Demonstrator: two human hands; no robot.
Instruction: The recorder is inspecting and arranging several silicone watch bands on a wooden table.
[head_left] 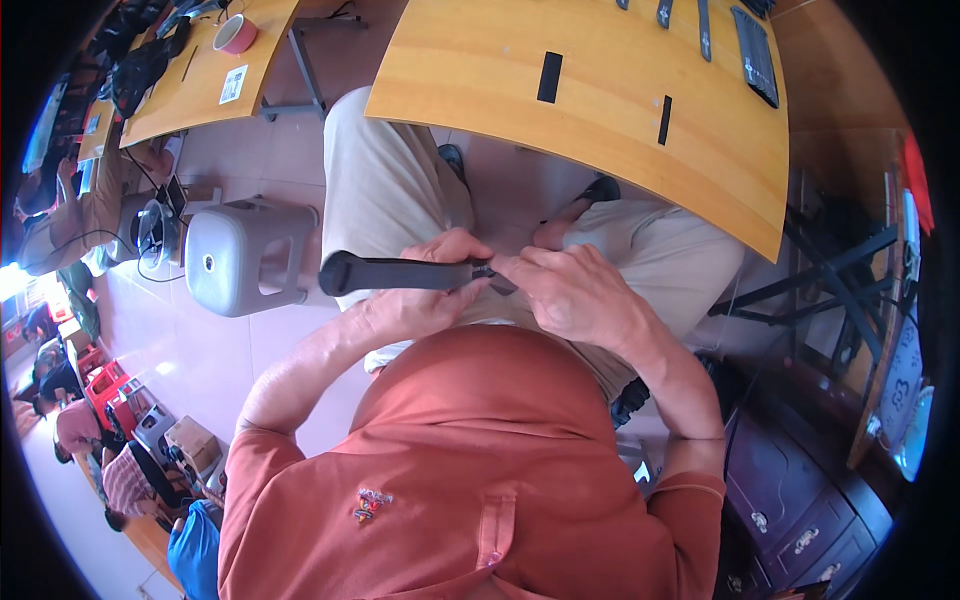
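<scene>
A long black piece [400, 274] with a rounded left end lies level above my lap; its exact kind I cannot make out. My left hand [440, 290] is closed around its right part, fingers on the far side and thumb on the near side. At that same end, the fingers of my right hand [562, 288] are bent and pinched together on a small dark tip [500, 284]. The fingers hide most of this tip. Both hands are close together, in front of my red shirt [470, 450] and between my knees.
Ahead stands a wooden table [480, 60] with black strips [549, 78] and a dark packet [756, 58]. A grey plastic stool [245, 255] is at left, near another table with a pink bowl [235, 35]. Dark drawers [790, 490] stand at right. Other people sit far left.
</scene>
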